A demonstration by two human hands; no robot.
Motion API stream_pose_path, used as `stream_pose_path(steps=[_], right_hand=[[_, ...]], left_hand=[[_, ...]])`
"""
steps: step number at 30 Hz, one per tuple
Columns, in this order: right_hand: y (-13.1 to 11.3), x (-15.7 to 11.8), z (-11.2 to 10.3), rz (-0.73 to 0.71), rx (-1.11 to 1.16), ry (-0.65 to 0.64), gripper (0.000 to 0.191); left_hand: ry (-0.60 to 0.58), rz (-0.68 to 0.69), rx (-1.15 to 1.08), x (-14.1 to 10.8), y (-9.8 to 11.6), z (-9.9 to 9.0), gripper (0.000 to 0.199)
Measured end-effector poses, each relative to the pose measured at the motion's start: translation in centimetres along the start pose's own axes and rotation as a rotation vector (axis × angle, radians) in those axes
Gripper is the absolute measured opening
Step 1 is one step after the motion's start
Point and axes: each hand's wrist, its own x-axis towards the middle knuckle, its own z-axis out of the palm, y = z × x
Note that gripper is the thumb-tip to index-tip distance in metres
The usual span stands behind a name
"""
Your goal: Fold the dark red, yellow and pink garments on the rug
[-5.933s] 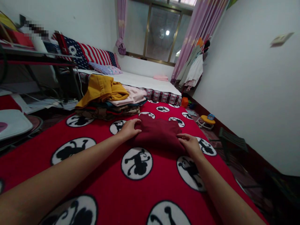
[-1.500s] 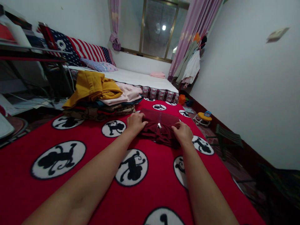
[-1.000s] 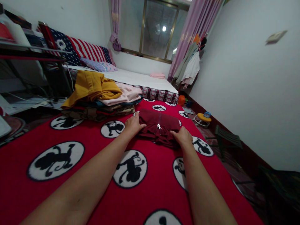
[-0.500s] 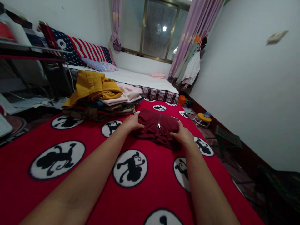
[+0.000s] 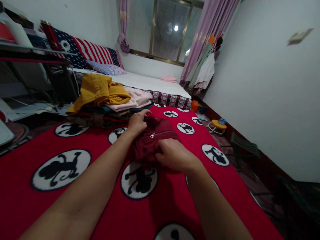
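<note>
Both hands are gripping the folded dark-red zippered garment [image 5: 152, 141]: the left hand [image 5: 136, 122] pinching its far edge, the right hand [image 5: 173, 154] clutching its near side (above the red monkey-print blanket [image 5: 75, 140]), beside a stacked clothes pile [image 5: 107, 103].

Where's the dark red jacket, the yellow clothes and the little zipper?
dark red jacket [image 5: 145, 148], head view, on the folded cloth between the hands.
yellow clothes [image 5: 100, 88], head view, on the top of the pile.
zipper pull [image 5: 151, 135], head view, on the small silver tab.
</note>
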Motion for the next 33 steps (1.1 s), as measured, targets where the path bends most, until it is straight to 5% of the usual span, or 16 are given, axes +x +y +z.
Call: stream_pose_path(steps=[3,9,14,17,21,27,33], right_hand=[[-0.9,-0.2,-0.4,-0.096,0.148,-0.039,0.015],[6.9,3.1,1.3,0.558,0.097,0.552,0.046],[9.7,5.1,4.3,0.602,0.524,0.469,0.070],[9.2,5.0,4.9,0.555,0.828,0.477,0.060],[8.3,4.5,4.4,0.422,1.349,0.278,0.036],[6.7,4.5,4.0,0.403,1.517,0.388,0.020],[5.8,4.4,3.1,0.448,1.569,0.433,0.021]], left_hand=[[-0.044,0.019,-0.022,0.1,-1.1,0.6,0.053],[-0.014,0.091,-0.069,0.0,-1.5,1.8,0.054],[0.095,0.267,-0.180,-0.1,-0.7,2.0,0.051],[0.142,0.393,-0.254,-0.1,0.2,1.7,0.051],[0.158,0.478,-0.282,0.0,1.9,1.0,0.051],[0.170,0.440,-0.286,-0.1,2.4,0.8,0.049],[0.034,0.202,-0.188,0.4,0.3,2.1,0.050]])
